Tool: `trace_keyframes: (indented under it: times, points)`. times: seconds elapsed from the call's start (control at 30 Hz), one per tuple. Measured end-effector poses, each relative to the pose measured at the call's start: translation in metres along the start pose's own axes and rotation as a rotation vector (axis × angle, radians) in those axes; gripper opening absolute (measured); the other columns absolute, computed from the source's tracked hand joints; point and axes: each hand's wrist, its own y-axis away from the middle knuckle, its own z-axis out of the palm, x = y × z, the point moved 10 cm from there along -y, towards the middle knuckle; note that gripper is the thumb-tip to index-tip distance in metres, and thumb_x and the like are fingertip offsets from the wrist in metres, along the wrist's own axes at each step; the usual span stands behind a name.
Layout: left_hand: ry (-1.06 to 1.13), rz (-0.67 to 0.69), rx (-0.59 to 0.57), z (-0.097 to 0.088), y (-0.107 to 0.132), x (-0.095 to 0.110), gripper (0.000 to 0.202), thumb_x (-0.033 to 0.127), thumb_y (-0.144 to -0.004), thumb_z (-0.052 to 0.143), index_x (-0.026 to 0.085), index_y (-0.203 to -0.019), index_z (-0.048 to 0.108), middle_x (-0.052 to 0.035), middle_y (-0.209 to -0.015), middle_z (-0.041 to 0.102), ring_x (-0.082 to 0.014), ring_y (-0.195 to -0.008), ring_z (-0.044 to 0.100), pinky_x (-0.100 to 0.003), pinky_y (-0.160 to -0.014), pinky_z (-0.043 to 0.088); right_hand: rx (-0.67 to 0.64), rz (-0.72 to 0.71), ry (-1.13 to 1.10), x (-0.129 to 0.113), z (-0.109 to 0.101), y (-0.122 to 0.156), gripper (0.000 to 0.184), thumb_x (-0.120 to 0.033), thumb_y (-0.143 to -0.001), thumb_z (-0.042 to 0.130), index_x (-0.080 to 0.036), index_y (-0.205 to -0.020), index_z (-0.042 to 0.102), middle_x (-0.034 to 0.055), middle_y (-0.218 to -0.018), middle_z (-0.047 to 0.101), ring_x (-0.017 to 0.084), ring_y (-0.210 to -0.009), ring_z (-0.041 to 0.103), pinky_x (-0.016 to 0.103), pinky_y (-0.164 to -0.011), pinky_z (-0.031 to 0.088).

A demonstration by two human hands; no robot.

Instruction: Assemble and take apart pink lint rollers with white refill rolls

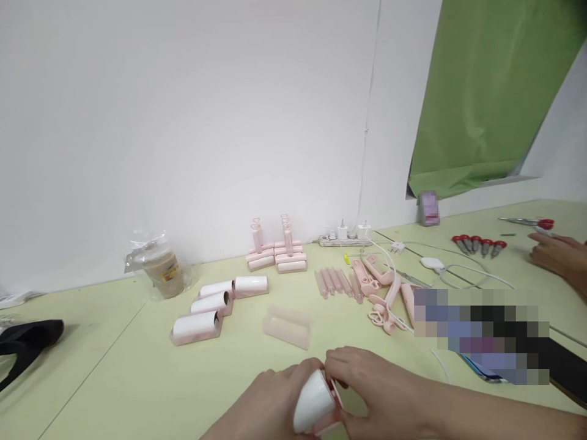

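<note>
Near the table's front edge, my left hand [277,400] is wrapped round a white lint roller [314,403] with pinkish parts at its end. Fingers of my right hand [367,382] are closed on the pink part at the roller's right end; what exactly they pinch is partly hidden. Just beyond my hands lies a translucent pink cover [287,328]. To its left, several white rolls [197,328] rest in similar covers. Pink handles [367,278] and translucent pink tubes [337,282] lie to the right.
Several pink lint rollers [291,263] are stacked by the wall. A bagged cup [167,272] and a black object [34,336] are at left. A power strip [330,242], cables, red-handled screwdrivers [476,243] and a blurred phone [430,209] lie right, near another person's hand [557,253].
</note>
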Motion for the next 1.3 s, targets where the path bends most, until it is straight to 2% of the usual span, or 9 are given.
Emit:
trace_keyframes:
  times: [0.17, 0.37, 0.5, 0.8, 0.87, 0.97, 1.03, 1.13, 1.3]
  points:
    - [0.246, -0.053, 0.199, -0.015, -0.006, -0.008, 0.068, 0.023, -0.062, 0.062, 0.031, -0.122, 0.032, 0.0022, -0.091, 0.062, -0.0182, -0.077, 0.058, -0.024, -0.062, 0.043, 0.060, 0.160, -0.344, 0.023, -0.013, 0.005, 0.040, -0.029, -0.067, 0.061, -0.023, -0.104, 0.048, 0.0030, -0.099, 0.055, 0.019, -0.087, 0.051, 0.029, -0.075, 0.040]
    - [0.428, 0.051, 0.384, -0.029, -0.018, 0.004, 0.045, 0.022, -0.071, 0.053, 0.025, -0.112, 0.038, 0.0011, -0.085, 0.062, -0.0141, -0.069, 0.057, -0.023, -0.060, 0.044, 0.231, 0.079, -0.983, 0.038, 0.018, -0.012, 0.024, -0.037, -0.082, 0.051, -0.022, -0.100, 0.047, 0.0018, -0.091, 0.056, 0.016, -0.081, 0.054, 0.029, -0.074, 0.043]
    - [0.448, 0.024, 0.472, -0.038, -0.018, 0.004, 0.042, 0.022, -0.071, 0.054, 0.024, -0.109, 0.039, 0.0016, -0.080, 0.061, -0.0144, -0.068, 0.058, -0.023, -0.059, 0.045, 0.381, 0.049, -1.105, 0.045, 0.020, -0.020, 0.025, -0.035, -0.079, 0.055, -0.022, -0.100, 0.047, 0.0038, -0.100, 0.053, 0.017, -0.082, 0.055, 0.033, -0.077, 0.043]
    - [0.567, 0.003, 0.497, -0.022, -0.020, -0.012, 0.049, 0.031, -0.070, 0.057, 0.023, -0.114, 0.035, -0.0042, -0.096, 0.059, -0.0202, -0.082, 0.060, -0.032, -0.074, 0.048, 0.430, 0.007, -1.065, 0.037, 0.005, -0.017, 0.021, -0.039, -0.075, 0.059, -0.023, -0.082, 0.049, 0.0023, -0.089, 0.053, 0.022, -0.093, 0.051, 0.034, -0.081, 0.042]
    - [0.596, 0.070, 0.445, -0.024, -0.022, -0.014, 0.077, 0.033, -0.062, 0.066, 0.024, -0.124, 0.022, -0.0077, -0.113, 0.051, -0.0225, -0.097, 0.055, -0.035, -0.084, 0.044, 0.451, 0.007, -1.058, 0.039, 0.000, -0.015, 0.022, -0.041, -0.074, 0.059, -0.024, -0.084, 0.048, 0.0024, -0.093, 0.054, 0.021, -0.093, 0.051, 0.033, -0.079, 0.043]
    - [0.509, 0.221, 0.433, -0.044, -0.022, -0.026, 0.114, 0.038, -0.045, 0.078, 0.025, -0.131, 0.005, -0.0103, -0.132, 0.033, -0.0259, -0.122, 0.031, -0.038, -0.101, 0.025, 0.540, 0.087, -0.969, 0.055, -0.016, -0.012, 0.023, -0.044, -0.078, 0.052, -0.025, -0.088, 0.047, 0.0018, -0.091, 0.056, 0.020, -0.088, 0.054, 0.030, -0.073, 0.044]
    - [0.414, 0.180, 0.454, -0.056, -0.026, -0.052, 0.104, 0.040, -0.054, 0.073, 0.023, -0.132, 0.007, -0.0114, -0.137, 0.026, -0.0252, -0.127, 0.020, -0.039, -0.104, 0.017, 0.621, 0.125, -0.838, 0.066, -0.036, -0.014, 0.026, -0.047, -0.078, 0.051, -0.024, -0.091, 0.049, 0.0025, -0.090, 0.058, 0.020, -0.088, 0.054, 0.030, -0.072, 0.044]
    - [0.412, -0.009, 0.414, -0.049, -0.036, -0.096, 0.087, 0.032, -0.067, 0.064, 0.022, -0.132, 0.007, -0.0123, -0.136, 0.024, -0.0234, -0.124, 0.026, -0.037, -0.102, 0.022, 0.646, 0.145, -0.573, 0.069, -0.063, -0.026, 0.031, -0.046, -0.076, 0.053, -0.022, -0.095, 0.054, 0.0053, -0.096, 0.060, 0.022, -0.092, 0.053, 0.031, -0.075, 0.042]
    - [0.512, -0.051, 0.421, -0.019, -0.047, -0.102, 0.087, 0.018, -0.062, 0.066, 0.020, -0.128, 0.010, -0.0091, -0.118, 0.039, -0.0214, -0.109, 0.041, -0.032, -0.095, 0.032, 0.420, 0.056, -0.173, 0.043, -0.063, -0.061, 0.026, -0.041, -0.079, 0.052, -0.022, -0.095, 0.059, 0.0027, -0.094, 0.062, 0.017, -0.084, 0.055, 0.026, -0.069, 0.041]
